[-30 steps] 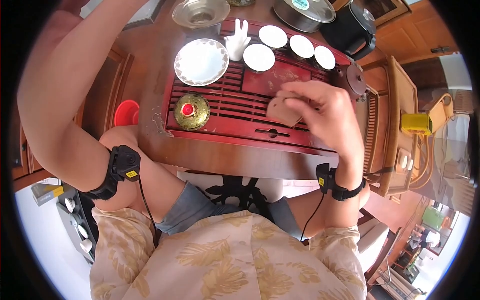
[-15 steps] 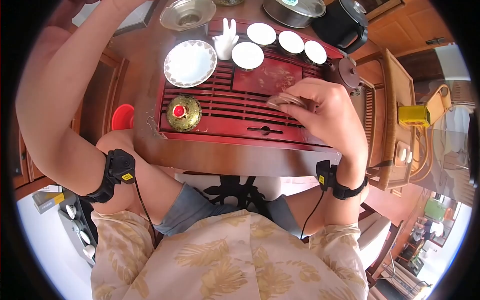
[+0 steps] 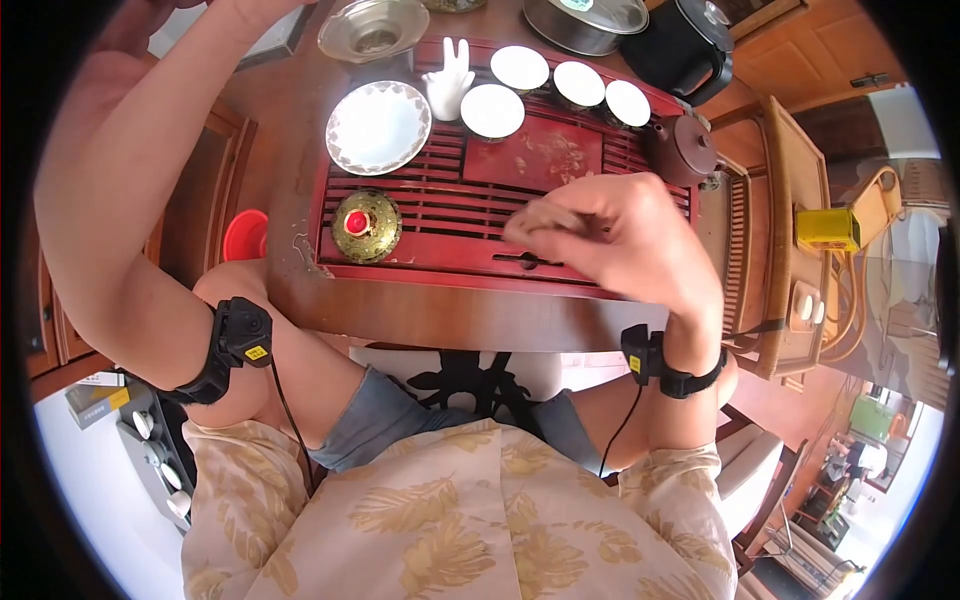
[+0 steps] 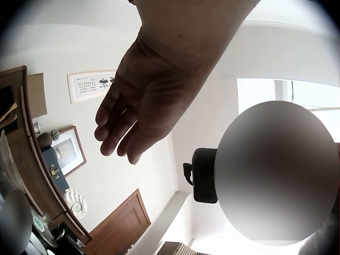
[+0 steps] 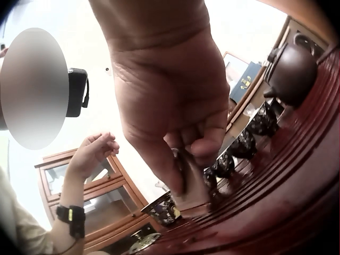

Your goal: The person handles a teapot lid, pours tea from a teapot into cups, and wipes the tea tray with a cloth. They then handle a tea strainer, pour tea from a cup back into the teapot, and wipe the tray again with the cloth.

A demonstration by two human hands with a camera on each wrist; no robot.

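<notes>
My right hand pinched a brown piece between its fingers, over the red tray on the desk. From it, the gold jar sat at nine o'clock, the white plate at ten, the teapot at two. My left hand was raised, fingers loosely bent.

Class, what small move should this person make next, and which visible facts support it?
Probably lower the flat brown piece gently onto the red tray: the right hand pinches it over the tray, which lies bare between that hand and the gold lid, while the left hand is raised away, holding nothing.
</notes>
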